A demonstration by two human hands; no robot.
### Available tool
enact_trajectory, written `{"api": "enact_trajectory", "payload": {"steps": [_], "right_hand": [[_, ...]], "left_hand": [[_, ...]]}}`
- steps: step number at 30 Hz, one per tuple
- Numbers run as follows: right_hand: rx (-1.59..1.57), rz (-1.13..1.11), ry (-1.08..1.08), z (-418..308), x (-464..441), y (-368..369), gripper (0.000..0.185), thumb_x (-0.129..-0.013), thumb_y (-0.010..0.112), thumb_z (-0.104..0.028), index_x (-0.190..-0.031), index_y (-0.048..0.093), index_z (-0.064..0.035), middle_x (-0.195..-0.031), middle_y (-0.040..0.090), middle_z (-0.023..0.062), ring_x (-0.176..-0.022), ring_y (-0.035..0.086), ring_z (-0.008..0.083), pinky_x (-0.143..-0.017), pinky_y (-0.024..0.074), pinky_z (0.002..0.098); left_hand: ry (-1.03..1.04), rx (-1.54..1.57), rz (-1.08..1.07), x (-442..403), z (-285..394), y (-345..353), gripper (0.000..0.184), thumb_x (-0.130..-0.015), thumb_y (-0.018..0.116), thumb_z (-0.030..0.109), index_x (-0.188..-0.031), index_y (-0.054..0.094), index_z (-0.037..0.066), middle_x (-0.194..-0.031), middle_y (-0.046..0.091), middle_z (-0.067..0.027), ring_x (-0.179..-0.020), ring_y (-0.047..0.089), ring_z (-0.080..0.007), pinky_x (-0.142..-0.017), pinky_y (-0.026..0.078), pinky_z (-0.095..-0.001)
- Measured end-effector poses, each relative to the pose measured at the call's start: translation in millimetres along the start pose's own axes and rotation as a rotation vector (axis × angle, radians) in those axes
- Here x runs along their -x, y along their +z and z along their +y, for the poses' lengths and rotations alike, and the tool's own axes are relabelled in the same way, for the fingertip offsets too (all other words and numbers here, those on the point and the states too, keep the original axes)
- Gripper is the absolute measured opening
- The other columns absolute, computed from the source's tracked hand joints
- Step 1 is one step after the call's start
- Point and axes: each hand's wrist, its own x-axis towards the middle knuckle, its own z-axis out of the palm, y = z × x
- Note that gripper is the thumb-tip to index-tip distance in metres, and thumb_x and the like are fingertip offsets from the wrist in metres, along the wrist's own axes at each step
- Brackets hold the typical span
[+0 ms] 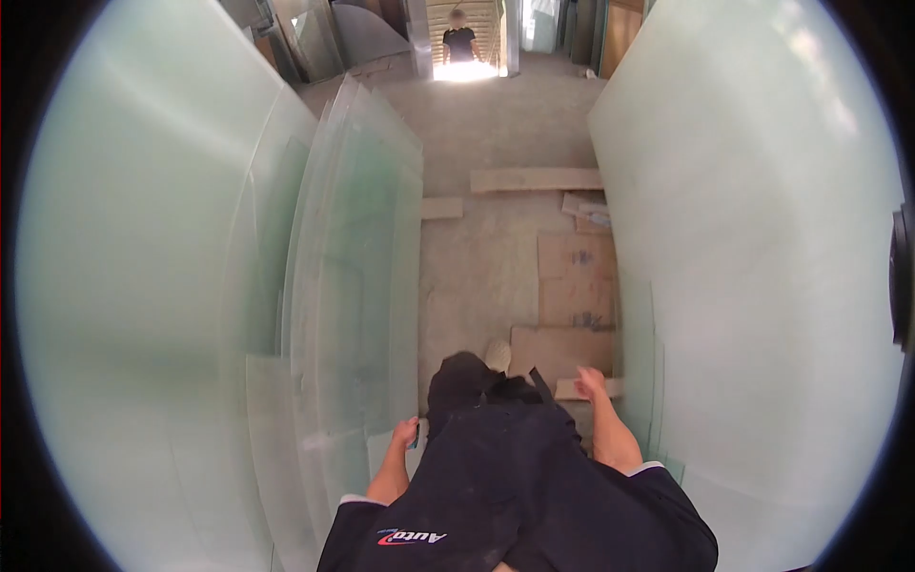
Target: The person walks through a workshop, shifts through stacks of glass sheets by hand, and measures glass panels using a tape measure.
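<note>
My left hand (408, 432) hangs at my left side, beside the leaning glass sheets (353, 248). Its fingers are closed around a small dark object (415, 437), too small to make out. On my other side, my right hand (590, 381) is held slightly forward with its fingers curled in and nothing visible in them. It is near the large frosted glass sheet (753, 267) on the right, apart from it. A wooden strip (569, 389) on the floor shows just beyond that hand.
More tall glass (143, 267) lines the left side, leaving a narrow aisle of concrete floor (477, 257). Flat cardboard (576, 276) and a wooden plank (537, 179) lie along the right. At the far doorway is another person (459, 43).
</note>
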Motion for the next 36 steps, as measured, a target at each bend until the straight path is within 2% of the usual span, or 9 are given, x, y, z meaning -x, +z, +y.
{"api": "enact_trajectory", "payload": {"steps": [4, 10, 14, 18, 24, 26, 31, 33, 36], "right_hand": [[-0.016, -0.126, -0.376, -301, -41, 14, 0.031, -0.093, 0.062, -0.035, -0.104, 0.063, -0.0065, -0.080, 0.066, 0.0057, -0.061, 0.061, 0.0146, -0.050, 0.0486, 0.0312], [-0.014, -0.166, -0.623, -559, -103, 41, 0.027, -0.095, 0.059, -0.032, -0.105, 0.064, -0.0063, -0.083, 0.066, 0.0023, -0.069, 0.061, 0.0109, -0.059, 0.0492, 0.0264], [0.175, -0.167, -0.436, -578, -198, 25, 0.029, -0.094, 0.059, -0.033, -0.080, 0.063, -0.0078, -0.067, 0.062, 0.0034, -0.057, 0.059, 0.0152, -0.047, 0.0458, 0.0316], [0.097, -0.057, 0.143, -576, -231, -10, 0.028, -0.090, 0.061, -0.041, -0.098, 0.062, -0.0140, -0.084, 0.065, 0.0084, -0.062, 0.059, 0.0215, -0.051, 0.0503, 0.0369], [-0.125, 0.036, 0.146, -556, -310, -7, 0.030, -0.088, 0.060, -0.034, -0.095, 0.067, -0.0058, -0.076, 0.063, 0.0107, -0.066, 0.063, 0.0224, -0.054, 0.0494, 0.0411], [0.045, 0.125, -0.194, -532, -351, 16, 0.029, -0.087, 0.060, -0.032, -0.085, 0.069, -0.0044, -0.069, 0.060, 0.0096, -0.066, 0.062, 0.0212, -0.055, 0.0486, 0.0431], [-0.095, -0.093, -0.028, -691, -379, 24, 0.032, -0.088, 0.059, -0.034, -0.097, 0.068, -0.0049, -0.077, 0.064, 0.0098, -0.071, 0.064, 0.0226, -0.062, 0.0509, 0.0439], [-0.131, -0.169, -0.004, -766, -438, 32, 0.034, -0.088, 0.058, -0.035, -0.101, 0.067, -0.0050, -0.078, 0.064, 0.0099, -0.072, 0.065, 0.0229, -0.064, 0.0515, 0.0441], [-0.033, -0.250, 0.330, -884, -554, 31, 0.043, -0.092, 0.054, -0.040, -0.122, 0.054, -0.0087, -0.100, 0.067, 0.0118, -0.073, 0.066, 0.0285, -0.063, 0.0531, 0.0451]], "left_hand": [[-0.267, 0.485, -0.079, 28, 176, -52, 0.071, -0.088, 0.046, 0.057, -0.120, 0.061, -0.004, -0.120, 0.063, -0.0253, -0.108, 0.062, -0.0397, -0.087, 0.050, -0.0472], [-0.094, 0.319, -0.225, -198, 291, -58, 0.064, -0.087, 0.048, 0.057, -0.113, 0.065, 0.001, -0.104, 0.065, -0.0144, -0.094, 0.064, -0.0281, -0.072, 0.052, -0.0479], [-0.212, 0.354, -0.362, -268, 449, -157, 0.067, -0.085, 0.048, 0.055, -0.113, 0.065, -0.003, -0.116, 0.064, -0.0248, -0.107, 0.063, -0.0384, -0.085, 0.051, -0.0446], [0.337, -0.025, 0.013, -366, 606, -258, 0.059, -0.086, 0.049, 0.051, -0.098, 0.067, -0.004, -0.106, 0.066, -0.0272, -0.101, 0.064, -0.0406, -0.088, 0.049, -0.0450], [0.358, 0.282, 0.266, -383, 835, -423, 0.055, -0.090, 0.051, 0.050, -0.109, 0.065, 0.001, -0.110, 0.066, -0.0231, -0.109, 0.061, -0.0366, -0.093, 0.046, -0.0433], [0.308, 0.391, 0.242, -413, 877, -445, 0.057, -0.089, 0.051, 0.052, -0.110, 0.065, 0.002, -0.112, 0.066, -0.0216, -0.108, 0.061, -0.0365, -0.092, 0.046, -0.0419], [0.304, 0.349, -0.078, -518, 892, -419, 0.051, -0.093, 0.045, 0.045, -0.100, 0.065, -0.001, -0.091, 0.067, -0.0113, -0.085, 0.060, -0.0205, -0.077, 0.046, -0.0374], [0.123, 0.423, -0.214, -539, 889, -401, 0.064, -0.091, 0.046, 0.062, -0.100, 0.066, 0.002, -0.086, 0.067, -0.0089, -0.085, 0.062, -0.0252, -0.076, 0.049, -0.0438], [-0.158, 0.317, -0.278, -525, 911, -409, 0.076, -0.088, 0.045, 0.071, -0.120, 0.065, 0.005, -0.113, 0.066, -0.0138, -0.099, 0.063, -0.0301, -0.085, 0.050, -0.0529]]}}
